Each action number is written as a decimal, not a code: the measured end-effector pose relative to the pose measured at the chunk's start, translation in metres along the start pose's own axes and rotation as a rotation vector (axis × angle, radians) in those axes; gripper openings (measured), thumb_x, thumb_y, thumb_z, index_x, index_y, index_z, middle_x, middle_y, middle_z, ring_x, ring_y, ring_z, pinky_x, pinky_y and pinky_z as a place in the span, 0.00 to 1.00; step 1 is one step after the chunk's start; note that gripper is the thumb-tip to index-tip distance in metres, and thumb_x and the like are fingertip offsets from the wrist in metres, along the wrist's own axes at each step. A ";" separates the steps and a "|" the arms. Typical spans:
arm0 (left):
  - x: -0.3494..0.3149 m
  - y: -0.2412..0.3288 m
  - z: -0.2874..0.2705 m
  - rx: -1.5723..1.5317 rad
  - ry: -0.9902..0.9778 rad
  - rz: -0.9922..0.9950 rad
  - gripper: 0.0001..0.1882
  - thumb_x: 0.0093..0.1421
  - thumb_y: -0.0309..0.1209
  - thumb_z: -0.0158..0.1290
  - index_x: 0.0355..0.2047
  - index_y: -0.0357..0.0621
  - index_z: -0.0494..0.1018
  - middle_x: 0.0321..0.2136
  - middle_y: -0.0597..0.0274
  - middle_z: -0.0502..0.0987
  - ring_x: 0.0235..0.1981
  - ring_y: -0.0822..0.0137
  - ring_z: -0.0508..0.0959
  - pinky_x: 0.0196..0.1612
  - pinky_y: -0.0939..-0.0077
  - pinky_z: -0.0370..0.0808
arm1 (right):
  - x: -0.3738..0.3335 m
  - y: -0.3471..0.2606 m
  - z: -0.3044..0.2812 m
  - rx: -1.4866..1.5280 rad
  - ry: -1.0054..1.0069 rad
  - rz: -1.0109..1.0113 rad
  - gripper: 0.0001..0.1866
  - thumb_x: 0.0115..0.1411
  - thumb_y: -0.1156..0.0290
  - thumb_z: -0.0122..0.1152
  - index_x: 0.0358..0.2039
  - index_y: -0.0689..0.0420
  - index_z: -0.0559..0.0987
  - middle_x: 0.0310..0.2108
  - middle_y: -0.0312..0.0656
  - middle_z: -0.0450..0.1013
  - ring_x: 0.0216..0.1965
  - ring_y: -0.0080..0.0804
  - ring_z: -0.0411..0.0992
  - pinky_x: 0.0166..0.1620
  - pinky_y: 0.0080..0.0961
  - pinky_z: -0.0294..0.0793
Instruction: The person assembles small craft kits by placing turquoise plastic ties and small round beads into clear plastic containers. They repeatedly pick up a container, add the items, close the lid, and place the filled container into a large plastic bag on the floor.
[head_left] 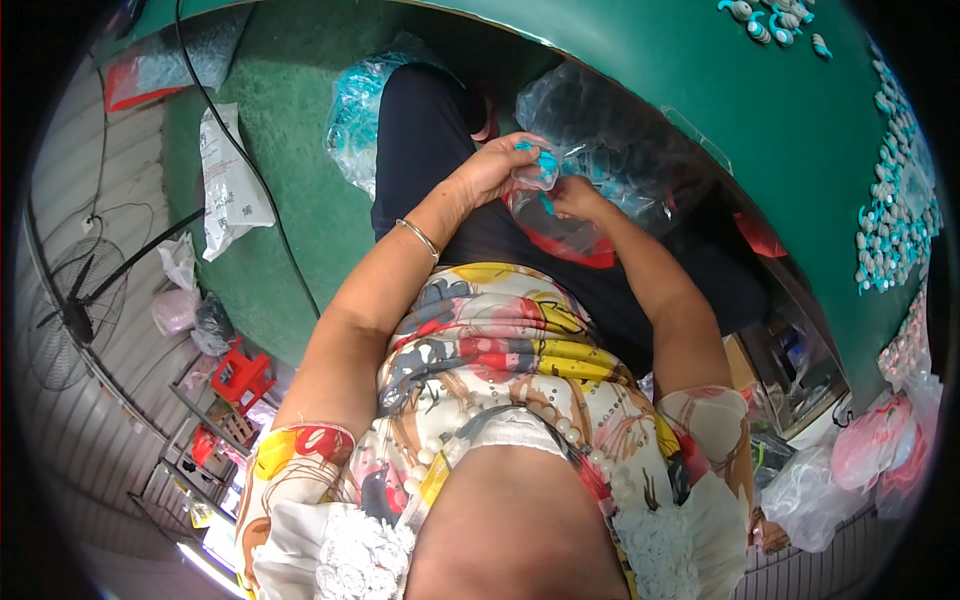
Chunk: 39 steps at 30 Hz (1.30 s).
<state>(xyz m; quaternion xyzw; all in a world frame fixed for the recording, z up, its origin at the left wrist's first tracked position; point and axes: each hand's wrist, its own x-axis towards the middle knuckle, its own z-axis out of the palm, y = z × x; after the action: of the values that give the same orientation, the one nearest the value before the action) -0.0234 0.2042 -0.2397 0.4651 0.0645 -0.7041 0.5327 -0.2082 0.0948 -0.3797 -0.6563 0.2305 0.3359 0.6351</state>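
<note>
Over my lap, my left hand (497,170) is closed on a small clear plastic bag (541,178) with several turquoise pieces (546,160) showing at its top. My right hand (580,198) is just beside it, lower and to the right, its fingers pinched on a small turquoise piece (546,204). The exact shape of that piece is too small to make out. Under both hands a larger clear bag with a red edge (570,245) lies across my lap. Beyond them sits a big clear sack (600,130) full of small packets with turquoise bits.
A green table (760,120) curves along the far and right side, bearing many grey-and-turquoise pieces (890,220). Another bag with turquoise contents (355,110) rests on the green floor by my left leg. A black cable (250,165), a fan (75,315) and a red stool (240,375) are at left.
</note>
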 end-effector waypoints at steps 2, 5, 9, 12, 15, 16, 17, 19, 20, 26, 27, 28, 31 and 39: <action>-0.001 -0.001 -0.002 -0.033 0.001 0.017 0.12 0.68 0.28 0.47 0.51 0.41 0.69 0.42 0.57 0.78 0.43 0.62 0.81 0.48 0.61 0.80 | -0.013 -0.016 -0.011 0.283 0.001 0.124 0.15 0.52 0.79 0.61 0.43 0.66 0.79 0.27 0.45 0.78 0.23 0.29 0.77 0.24 0.23 0.75; -0.001 0.002 0.000 -0.038 -0.006 0.017 0.12 0.68 0.28 0.48 0.51 0.42 0.69 0.42 0.56 0.78 0.43 0.61 0.81 0.47 0.61 0.80 | -0.033 -0.026 -0.026 0.622 -0.011 0.186 0.17 0.53 0.79 0.62 0.45 0.68 0.77 0.27 0.45 0.77 0.24 0.29 0.77 0.26 0.22 0.77; -0.002 0.004 0.002 -0.061 -0.014 0.040 0.12 0.68 0.28 0.48 0.51 0.42 0.68 0.43 0.55 0.78 0.43 0.59 0.81 0.46 0.60 0.81 | -0.069 -0.043 -0.042 0.758 -0.013 0.190 0.16 0.55 0.79 0.60 0.46 0.66 0.75 0.26 0.41 0.75 0.24 0.25 0.76 0.27 0.18 0.77; 0.000 0.005 0.001 -0.071 -0.034 0.054 0.13 0.68 0.29 0.48 0.52 0.42 0.68 0.44 0.54 0.78 0.43 0.59 0.81 0.46 0.60 0.81 | -0.111 -0.061 -0.049 0.728 0.014 0.100 0.16 0.56 0.78 0.61 0.45 0.64 0.75 0.28 0.39 0.75 0.25 0.23 0.75 0.30 0.18 0.77; 0.000 0.004 -0.002 -0.086 -0.063 0.064 0.14 0.68 0.29 0.48 0.53 0.41 0.68 0.45 0.53 0.77 0.44 0.58 0.81 0.46 0.60 0.81 | -0.195 -0.129 -0.052 0.673 0.075 -0.152 0.14 0.53 0.81 0.60 0.42 0.64 0.76 0.30 0.39 0.74 0.27 0.20 0.74 0.32 0.17 0.75; 0.000 0.004 -0.003 -0.089 -0.075 0.065 0.14 0.68 0.29 0.48 0.53 0.41 0.68 0.45 0.53 0.77 0.44 0.58 0.81 0.46 0.61 0.81 | -0.229 -0.162 -0.050 0.646 0.158 -0.232 0.14 0.52 0.84 0.59 0.41 0.64 0.77 0.32 0.40 0.74 0.27 0.20 0.74 0.33 0.16 0.74; -0.001 0.004 -0.003 -0.093 -0.083 0.059 0.15 0.68 0.29 0.48 0.53 0.41 0.68 0.45 0.53 0.77 0.44 0.58 0.81 0.47 0.61 0.81 | -0.261 -0.184 -0.050 0.453 0.328 -0.409 0.14 0.51 0.85 0.58 0.40 0.65 0.77 0.33 0.40 0.74 0.29 0.19 0.74 0.34 0.15 0.73; -0.002 0.004 -0.003 -0.090 -0.100 0.043 0.15 0.68 0.29 0.48 0.53 0.40 0.68 0.45 0.52 0.77 0.44 0.59 0.81 0.47 0.61 0.81 | -0.310 -0.224 -0.052 0.136 0.698 -0.748 0.13 0.50 0.89 0.56 0.38 0.66 0.78 0.35 0.41 0.74 0.34 0.20 0.72 0.37 0.16 0.72; -0.002 0.003 -0.003 -0.086 -0.132 0.019 0.15 0.68 0.29 0.48 0.53 0.40 0.68 0.45 0.53 0.77 0.44 0.59 0.81 0.47 0.61 0.82 | -0.317 -0.230 -0.056 0.003 0.974 -0.925 0.12 0.51 0.90 0.57 0.38 0.67 0.78 0.36 0.42 0.74 0.37 0.21 0.72 0.39 0.17 0.73; 0.000 0.005 0.000 0.086 -0.253 -0.167 0.12 0.66 0.26 0.49 0.50 0.40 0.69 0.40 0.57 0.79 0.40 0.62 0.82 0.42 0.66 0.83 | -0.327 -0.236 -0.136 -0.564 1.638 -0.448 0.12 0.57 0.75 0.63 0.43 0.58 0.81 0.36 0.39 0.78 0.31 0.24 0.76 0.39 0.21 0.74; -0.001 0.004 0.001 0.103 -0.227 -0.167 0.12 0.66 0.26 0.49 0.50 0.40 0.70 0.39 0.58 0.79 0.40 0.62 0.82 0.41 0.67 0.83 | -0.323 -0.239 -0.134 -0.667 1.640 -0.387 0.12 0.57 0.74 0.64 0.42 0.57 0.81 0.36 0.40 0.78 0.31 0.28 0.76 0.39 0.23 0.74; -0.001 0.004 0.001 0.121 -0.201 -0.166 0.12 0.66 0.26 0.49 0.49 0.40 0.70 0.39 0.58 0.79 0.39 0.63 0.82 0.41 0.67 0.83 | -0.318 -0.242 -0.133 -0.771 1.639 -0.326 0.11 0.56 0.73 0.64 0.41 0.57 0.81 0.35 0.40 0.78 0.30 0.31 0.75 0.39 0.25 0.74; 0.000 0.001 -0.001 0.077 -0.142 -0.116 0.13 0.67 0.28 0.50 0.50 0.39 0.70 0.41 0.56 0.79 0.41 0.63 0.81 0.45 0.64 0.82 | -0.310 -0.242 -0.109 -0.929 1.736 -0.690 0.08 0.54 0.78 0.63 0.36 0.58 0.81 0.34 0.42 0.77 0.32 0.38 0.75 0.39 0.28 0.74; -0.005 0.007 0.005 0.043 0.001 -0.039 0.12 0.67 0.28 0.49 0.49 0.41 0.71 0.40 0.59 0.79 0.38 0.67 0.81 0.43 0.68 0.81 | -0.100 -0.112 -0.035 -0.622 0.239 -0.112 0.12 0.52 0.74 0.57 0.37 0.53 0.82 0.39 0.49 0.78 0.41 0.50 0.77 0.43 0.42 0.76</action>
<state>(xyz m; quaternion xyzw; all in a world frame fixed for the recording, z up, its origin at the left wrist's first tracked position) -0.0206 0.2013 -0.2303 0.4753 0.0587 -0.7153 0.5089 -0.1884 0.0571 -0.2311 -0.8650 0.1534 0.2756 0.3903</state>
